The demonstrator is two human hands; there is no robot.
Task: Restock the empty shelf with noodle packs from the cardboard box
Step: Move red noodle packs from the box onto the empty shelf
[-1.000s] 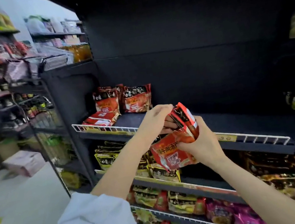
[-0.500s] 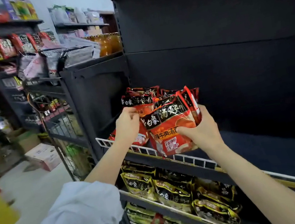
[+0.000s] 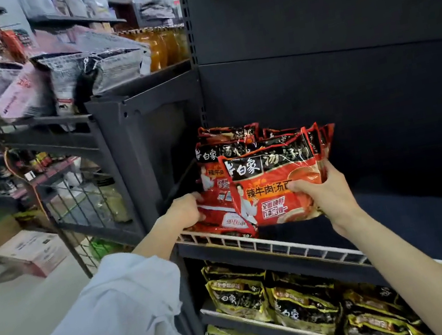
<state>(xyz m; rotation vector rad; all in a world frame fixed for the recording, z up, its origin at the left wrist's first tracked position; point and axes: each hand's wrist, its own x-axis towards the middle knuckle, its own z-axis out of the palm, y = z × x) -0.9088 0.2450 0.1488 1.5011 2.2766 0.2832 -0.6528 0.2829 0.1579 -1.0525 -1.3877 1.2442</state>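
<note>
The right hand (image 3: 325,193) grips a red-and-black plastic noodle pack (image 3: 273,178) by its lower right edge, fingers (image 3: 301,185) curled over the front, holding it upright so the label faces outward at the front of the dark metal shelf (image 3: 399,212). The left hand (image 3: 184,210), arm stretched forward, steadies the flatter red packs (image 3: 222,217) behind the white wire rail (image 3: 271,242); its fingertips seem to pinch an edge, though they are mostly hidden.

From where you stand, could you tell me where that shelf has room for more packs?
The dark shelf lies bare right of the right hand, between the back panel and the wire rail. The left corner is crowded with red noodle packs.
</note>
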